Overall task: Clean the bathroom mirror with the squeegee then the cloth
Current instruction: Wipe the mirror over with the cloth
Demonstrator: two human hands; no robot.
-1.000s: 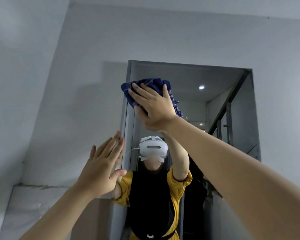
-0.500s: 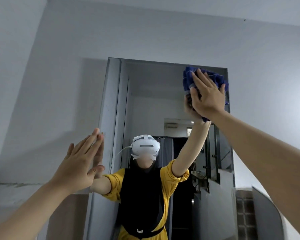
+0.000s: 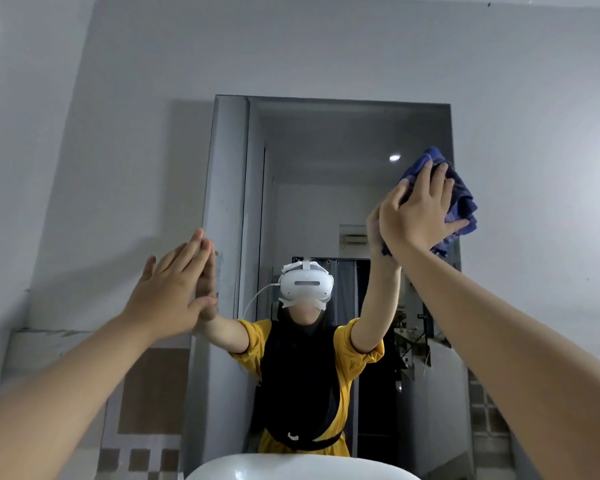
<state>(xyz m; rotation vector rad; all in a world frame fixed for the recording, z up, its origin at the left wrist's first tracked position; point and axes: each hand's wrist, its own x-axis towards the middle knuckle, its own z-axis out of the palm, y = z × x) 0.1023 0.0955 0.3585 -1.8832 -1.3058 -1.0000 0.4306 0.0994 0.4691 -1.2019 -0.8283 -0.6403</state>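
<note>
A tall frameless mirror (image 3: 326, 161) hangs on the grey wall ahead. My right hand (image 3: 416, 211) presses a crumpled blue checked cloth (image 3: 459, 199) flat against the glass at the mirror's right edge, in its upper half. My left hand (image 3: 168, 294) rests flat with fingers together against the mirror's left edge, holding nothing. The glass reflects a person in a yellow top with a white headset. No squeegee is in view.
A white basin rim (image 3: 291, 469) shows at the bottom centre, below the mirror. Grey walls surround the mirror; brown and white tiles (image 3: 142, 420) run along the lower left and lower right. A ledge crosses the wall at left.
My right hand swept the cloth from the mirror's top left across to the top right, then down along the right edge. My left hand stayed on the left edge.
</note>
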